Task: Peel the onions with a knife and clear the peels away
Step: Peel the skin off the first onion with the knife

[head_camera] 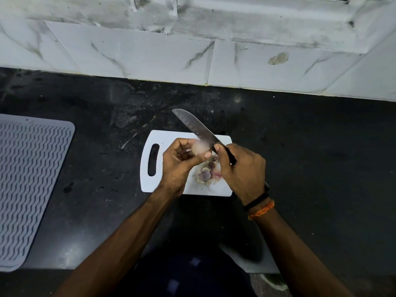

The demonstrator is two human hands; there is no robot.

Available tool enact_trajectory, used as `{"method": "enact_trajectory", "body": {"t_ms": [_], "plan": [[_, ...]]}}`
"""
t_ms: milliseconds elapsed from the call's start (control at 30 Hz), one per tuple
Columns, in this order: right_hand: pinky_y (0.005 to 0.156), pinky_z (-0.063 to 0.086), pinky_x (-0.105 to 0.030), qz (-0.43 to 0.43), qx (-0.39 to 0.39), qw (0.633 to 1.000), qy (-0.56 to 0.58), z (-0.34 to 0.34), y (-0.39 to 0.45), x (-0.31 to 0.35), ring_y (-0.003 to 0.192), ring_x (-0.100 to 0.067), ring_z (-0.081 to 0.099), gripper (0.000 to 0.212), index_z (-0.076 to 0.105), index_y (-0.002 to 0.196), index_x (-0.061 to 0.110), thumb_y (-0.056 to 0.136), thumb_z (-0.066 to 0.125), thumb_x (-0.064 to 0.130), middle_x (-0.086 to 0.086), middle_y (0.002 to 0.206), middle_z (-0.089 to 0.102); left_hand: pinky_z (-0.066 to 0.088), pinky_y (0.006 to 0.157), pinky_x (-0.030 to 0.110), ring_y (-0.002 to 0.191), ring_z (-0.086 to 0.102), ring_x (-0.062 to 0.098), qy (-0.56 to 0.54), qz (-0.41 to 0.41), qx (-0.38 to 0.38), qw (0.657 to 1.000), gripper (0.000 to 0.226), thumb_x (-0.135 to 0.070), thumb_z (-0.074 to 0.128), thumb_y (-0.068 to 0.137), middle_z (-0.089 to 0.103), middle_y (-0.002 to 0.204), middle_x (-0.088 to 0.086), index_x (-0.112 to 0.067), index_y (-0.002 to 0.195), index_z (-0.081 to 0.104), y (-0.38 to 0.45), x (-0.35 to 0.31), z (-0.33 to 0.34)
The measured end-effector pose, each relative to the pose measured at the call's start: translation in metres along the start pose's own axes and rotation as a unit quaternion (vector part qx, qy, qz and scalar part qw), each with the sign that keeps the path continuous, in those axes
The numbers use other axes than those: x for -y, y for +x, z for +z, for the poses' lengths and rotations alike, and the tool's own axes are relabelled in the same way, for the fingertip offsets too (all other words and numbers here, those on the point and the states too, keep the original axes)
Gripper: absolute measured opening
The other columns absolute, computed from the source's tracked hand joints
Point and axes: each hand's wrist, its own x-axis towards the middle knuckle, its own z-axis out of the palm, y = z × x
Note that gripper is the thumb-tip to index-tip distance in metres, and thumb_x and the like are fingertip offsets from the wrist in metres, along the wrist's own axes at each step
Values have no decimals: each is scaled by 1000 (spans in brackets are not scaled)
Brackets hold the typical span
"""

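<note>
dark counter (300, 136), marble-look wall tiles (128, 54), perhaps stained

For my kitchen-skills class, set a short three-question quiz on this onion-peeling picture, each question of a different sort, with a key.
1. True or false: the peels lie on the grey ribbed mat.
2. Which hand grips the knife? A) left hand B) right hand C) neither
3. Fill in: the left hand holds the ____ above the white cutting board.

Key
1. False: the peels are piled on the cutting board, and the mat sits apart at the left on the dark counter.
2. B: the right hand holds the handle.
3. onion.
</note>
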Motion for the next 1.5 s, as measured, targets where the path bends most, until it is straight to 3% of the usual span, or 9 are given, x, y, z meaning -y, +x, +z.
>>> {"method": "enact_trajectory", "body": {"t_ms": [167,267,467,667,800,1133,1300,1500], "plan": [[48,33,-22,35,7,999,-38,1,3,-4,49,-8,45,36,64,72,15,99,57,37,6,58,55,55,96,55,105,71,32,10,-3,14,1000,43,-4,88,72,75,108,14,-5,110,67,-1,0,-1],[49,29,-13,51,-8,999,17,-7,4,2,48,-5,45,31,67,74,15,98,62,34,12,57,52,55,95,56,105,71,33,14,1,6,1000,45,-7,91,68,75,107,13,-8,108,68,0,-1,-2],[47,36,-22,35,18,999,30,-12,6,8,46,-7,47,36,65,71,15,98,61,38,9,54,55,56,93,53,102,71,38,-19,4,18,1000,45,-1,87,69,74,105,18,1,109,66,-3,-3,3],[44,30,-19,26,48,998,29,-9,0,8,42,-8,41,39,54,65,17,97,60,39,12,51,44,57,85,40,94,72,29,-40,6,18,999,42,2,85,69,74,100,15,1,106,66,-2,-8,3],[44,37,-28,72,37,995,58,-11,4,3,43,-11,46,43,57,65,13,99,58,41,7,50,50,58,79,31,93,73,23,-52,14,30,998,39,11,80,71,77,99,9,-1,106,65,-5,-10,4],[45,23,-18,41,74,996,28,-6,1,4,39,-4,33,43,38,63,27,97,61,38,15,47,31,58,83,37,97,72,31,-73,13,32,997,43,1,84,67,75,101,15,0,106,67,-4,-10,4],[45,39,-34,91,42,994,51,-5,4,2,43,-12,46,48,53,63,14,99,54,45,5,50,49,59,83,35,98,73,28,-65,18,41,997,44,0,84,67,76,104,13,-4,107,68,-3,-13,6],[43,35,-28,93,56,994,35,-2,1,1,42,-12,44,47,50,61,14,98,56,43,4,49,47,59,88,40,102,72,33,-66,16,40,997,46,-4,85,66,75,106,17,-4,109,69,-4,-10,4]]}}
